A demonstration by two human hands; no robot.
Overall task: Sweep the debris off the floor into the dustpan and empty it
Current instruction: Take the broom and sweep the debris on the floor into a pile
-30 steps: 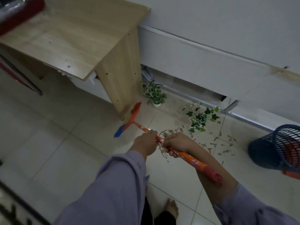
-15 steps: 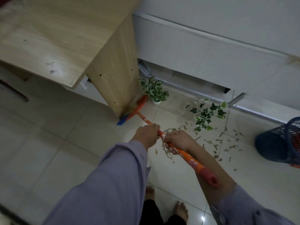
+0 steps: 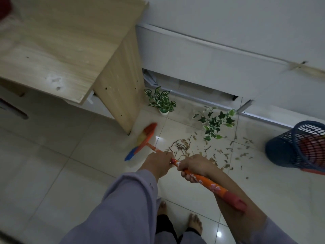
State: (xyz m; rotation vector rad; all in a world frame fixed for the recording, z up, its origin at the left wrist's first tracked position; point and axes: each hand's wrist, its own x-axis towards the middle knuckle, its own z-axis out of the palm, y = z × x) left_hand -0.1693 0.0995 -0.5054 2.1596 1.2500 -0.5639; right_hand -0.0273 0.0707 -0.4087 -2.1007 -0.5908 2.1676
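Broom (image 3: 202, 179): gripped by left hand (image 3: 158, 163) and right hand (image 3: 195, 166). Head beside desk leg (image 3: 121, 95). Best drawn low, short strokes, gathering debris (image 3: 211, 154), sparing ivy (image 3: 216, 122).

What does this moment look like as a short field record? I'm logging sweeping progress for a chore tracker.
tool: orange floral-handled broom, multicoloured blurred head by the wooden desk's side panel
left hand: gripping handle, nearer the head
right hand: gripping handle, behind the left
debris: dry twigs and leaf bits scattered on the pale tiled floor
nearby: small striped-leaf potted plant; ivy sprig lying on the tiles; dark blue mesh basket, tilted
dustpan: not identifiable
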